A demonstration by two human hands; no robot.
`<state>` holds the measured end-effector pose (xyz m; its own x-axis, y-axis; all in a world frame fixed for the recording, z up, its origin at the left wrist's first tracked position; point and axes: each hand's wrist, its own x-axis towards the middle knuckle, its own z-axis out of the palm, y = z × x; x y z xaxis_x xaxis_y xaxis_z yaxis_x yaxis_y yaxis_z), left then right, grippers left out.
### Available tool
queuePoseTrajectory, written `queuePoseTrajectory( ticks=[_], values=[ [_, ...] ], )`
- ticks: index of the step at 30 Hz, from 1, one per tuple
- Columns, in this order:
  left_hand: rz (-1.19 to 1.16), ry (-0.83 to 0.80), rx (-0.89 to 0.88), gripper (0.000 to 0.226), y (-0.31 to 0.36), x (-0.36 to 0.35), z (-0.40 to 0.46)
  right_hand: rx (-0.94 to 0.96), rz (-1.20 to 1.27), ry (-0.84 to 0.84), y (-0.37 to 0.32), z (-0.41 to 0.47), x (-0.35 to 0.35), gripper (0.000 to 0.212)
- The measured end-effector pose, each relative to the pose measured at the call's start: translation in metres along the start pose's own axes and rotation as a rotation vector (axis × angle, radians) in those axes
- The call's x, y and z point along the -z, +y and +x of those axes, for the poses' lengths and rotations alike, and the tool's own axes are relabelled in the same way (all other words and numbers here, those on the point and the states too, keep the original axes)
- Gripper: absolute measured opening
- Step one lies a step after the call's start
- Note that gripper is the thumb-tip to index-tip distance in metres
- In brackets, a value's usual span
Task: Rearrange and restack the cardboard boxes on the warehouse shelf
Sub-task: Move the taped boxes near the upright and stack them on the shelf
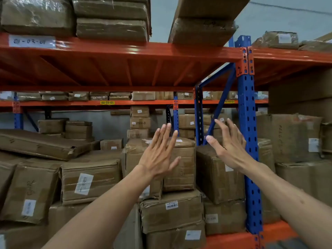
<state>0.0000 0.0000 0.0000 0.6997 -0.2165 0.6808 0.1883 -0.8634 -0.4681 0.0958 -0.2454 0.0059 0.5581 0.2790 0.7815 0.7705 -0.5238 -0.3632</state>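
Both my arms are stretched out toward the taped cardboard box [181, 164] that sits on top of the middle stack, just left of the blue upright [248, 141] of the rack. My left hand [158, 155] is spread flat, fingers together and pointing up and away, palm turned to the box's front face; it holds nothing, and I cannot tell whether the palm is touching the cardboard or only close before it. My right hand [229, 146] is open as well, fingers [221, 126] splayed and slightly curled, thumb stuck out to the left, empty, in front of the gap between that box and the upright.

The box stands on end, its long axis roughly vertical, narrow top face tipped a little toward me. It rests on a wider labelled box [172, 211] whose long axis runs left to right. Between the tall box and the upright stands a darker box [219, 175], also upright, close beside it. Farther left of the upright, a long flat carton [41, 144] lies across the lower boxes, its length running left to right and tilted down to the right. The orange shelf beam [125, 49] crosses overhead.
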Motion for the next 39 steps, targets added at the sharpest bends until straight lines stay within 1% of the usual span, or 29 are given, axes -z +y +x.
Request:
queuePoseTrajectory(
  ticks=[2, 6, 9, 11, 15, 19, 21, 24, 27, 30, 33, 35, 37, 39],
  values=[
    [-0.008, -0.006, -0.051, 0.087, 0.012, -0.006, 0.001, -0.057, 0.025, -0.018, 0.009, -0.009, -0.001, 0.082],
    [-0.021, 0.007, -0.199, 0.087, 0.041, -0.029, 0.013, -0.132, -0.001, -0.07, 0.05, -0.033, -0.011, 0.08],
    [-0.068, -0.005, -0.228, 0.089, 0.067, -0.045, 0.035, -0.206, -0.009, -0.093, 0.088, -0.049, -0.019, 0.077],
    [-0.102, -0.051, -0.261, 0.091, 0.088, -0.054, 0.052, -0.262, 0.023, -0.128, 0.114, -0.06, -0.026, 0.077],
    [-0.115, -0.213, -0.342, 0.095, 0.13, -0.072, 0.099, -0.372, 0.135, -0.223, 0.162, -0.077, -0.047, 0.086],
    [-0.115, -0.353, -0.343, 0.103, 0.169, -0.093, 0.15, -0.448, 0.265, -0.275, 0.204, -0.079, -0.072, 0.094],
    [-0.11, -0.39, -0.334, 0.11, 0.185, -0.108, 0.175, -0.518, 0.382, -0.253, 0.223, -0.075, -0.088, 0.096],
    [-0.149, -0.467, -0.282, 0.122, 0.204, -0.131, 0.208, -0.618, 0.498, -0.167, 0.244, -0.071, -0.116, 0.097],
    [-0.162, -0.533, -0.254, 0.138, 0.214, -0.15, 0.231, -0.67, 0.478, -0.097, 0.254, -0.075, -0.147, 0.096],
    [-0.1, -0.534, -0.277, 0.15, 0.215, -0.161, 0.244, -0.627, 0.408, 0.025, 0.258, -0.076, -0.169, 0.1],
    [-0.104, -0.514, -0.301, 0.153, 0.21, -0.166, 0.247, -0.558, 0.403, 0.133, 0.262, -0.075, -0.178, 0.098],
    [-0.121, -0.528, -0.297, 0.15, 0.204, -0.167, 0.244, -0.521, 0.41, 0.167, 0.264, -0.076, -0.179, 0.096],
    [-0.146, -0.548, -0.286, 0.144, 0.197, -0.165, 0.241, -0.504, 0.427, 0.169, 0.267, -0.076, -0.178, 0.098],
    [-0.157, -0.547, -0.262, 0.143, 0.191, -0.164, 0.238, -0.502, 0.435, 0.132, 0.268, -0.074, -0.176, 0.105]
  ],
)
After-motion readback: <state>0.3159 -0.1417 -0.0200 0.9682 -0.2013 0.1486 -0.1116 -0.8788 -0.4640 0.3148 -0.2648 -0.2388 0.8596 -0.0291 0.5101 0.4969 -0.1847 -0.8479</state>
